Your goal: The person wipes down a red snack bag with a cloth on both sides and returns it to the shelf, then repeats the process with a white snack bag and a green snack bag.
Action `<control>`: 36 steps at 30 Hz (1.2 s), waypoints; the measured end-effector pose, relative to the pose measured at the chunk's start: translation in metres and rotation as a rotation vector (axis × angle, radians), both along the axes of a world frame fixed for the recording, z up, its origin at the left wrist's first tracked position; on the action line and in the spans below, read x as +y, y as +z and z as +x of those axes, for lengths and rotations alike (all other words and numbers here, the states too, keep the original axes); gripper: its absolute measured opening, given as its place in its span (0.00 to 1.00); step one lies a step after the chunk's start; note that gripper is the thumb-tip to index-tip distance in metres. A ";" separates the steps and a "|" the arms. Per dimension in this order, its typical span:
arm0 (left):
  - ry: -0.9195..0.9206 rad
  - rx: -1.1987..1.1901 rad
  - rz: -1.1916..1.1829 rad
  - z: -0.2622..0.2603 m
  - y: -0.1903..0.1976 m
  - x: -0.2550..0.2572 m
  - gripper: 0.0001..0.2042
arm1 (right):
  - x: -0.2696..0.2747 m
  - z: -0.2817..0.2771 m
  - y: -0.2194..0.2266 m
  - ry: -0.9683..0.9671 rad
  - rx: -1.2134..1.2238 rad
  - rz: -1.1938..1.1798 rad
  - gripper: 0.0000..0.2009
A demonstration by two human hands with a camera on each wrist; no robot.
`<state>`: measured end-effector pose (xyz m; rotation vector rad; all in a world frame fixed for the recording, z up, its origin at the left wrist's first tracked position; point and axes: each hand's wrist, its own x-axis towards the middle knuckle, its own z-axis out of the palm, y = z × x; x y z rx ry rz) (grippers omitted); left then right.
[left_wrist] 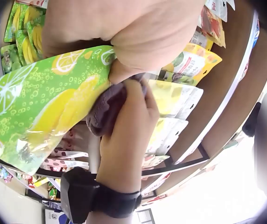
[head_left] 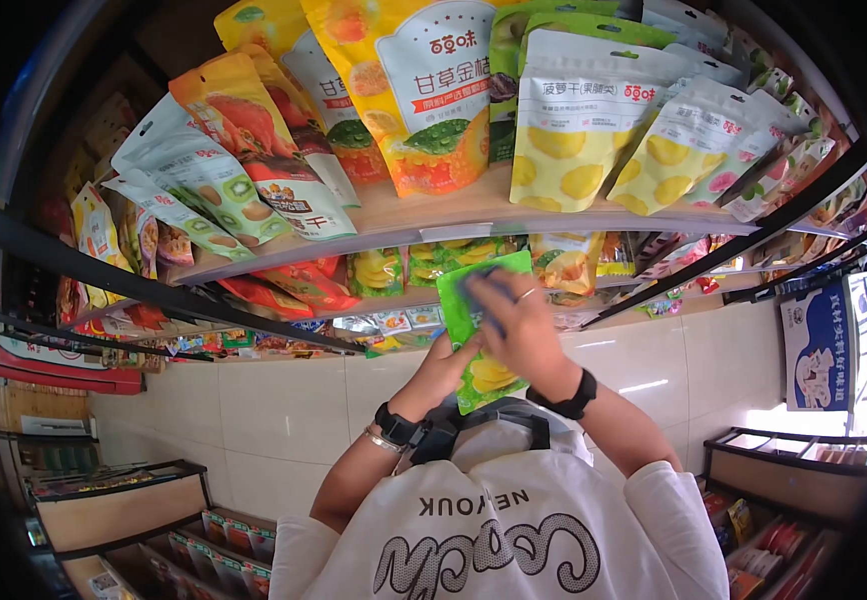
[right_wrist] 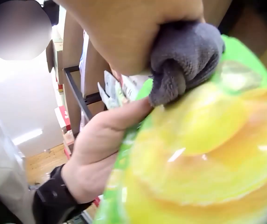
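Observation:
A green snack bag (head_left: 494, 375) with yellow fruit pictures is held up in front of the shelf; it fills much of the left wrist view (left_wrist: 54, 102). My left hand (head_left: 442, 372) grips the bag's side edge, its thumb on the front. In my right hand (head_left: 529, 340) is a bunched grey cloth (right_wrist: 187, 58), pressed against the upper part of the bag. The right fingers are curled round the cloth and blurred in the head view. The far side of the bag is hidden.
An upper shelf (head_left: 354, 240) carries upright snack pouches (head_left: 574, 130), with more bags on the shelf below. A black metal bar (head_left: 684, 270) crosses at the right. Tiled floor (head_left: 274, 400) lies beneath, with low display racks (head_left: 124, 505) behind.

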<state>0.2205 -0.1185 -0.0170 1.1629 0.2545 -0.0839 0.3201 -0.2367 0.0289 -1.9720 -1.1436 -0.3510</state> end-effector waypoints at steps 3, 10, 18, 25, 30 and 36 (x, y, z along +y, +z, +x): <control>0.059 0.007 0.184 -0.005 -0.016 -0.003 0.18 | 0.004 -0.015 0.007 0.238 -0.028 -0.027 0.23; -0.037 0.032 0.084 -0.008 0.007 0.008 0.17 | -0.017 0.035 0.003 -0.220 -0.012 -0.080 0.21; -0.091 0.002 0.179 -0.001 0.000 0.005 0.17 | -0.004 0.005 -0.002 -0.043 -0.068 -0.051 0.20; -0.095 0.002 0.137 -0.001 -0.011 0.007 0.20 | -0.003 -0.008 -0.013 0.126 -0.101 -0.017 0.21; 0.115 0.129 -0.143 -0.001 0.009 0.009 0.21 | -0.007 0.002 -0.011 0.038 -0.055 -0.093 0.21; 0.165 0.088 -0.468 0.006 -0.007 0.012 0.24 | 0.006 -0.010 -0.013 0.055 -0.081 -0.090 0.23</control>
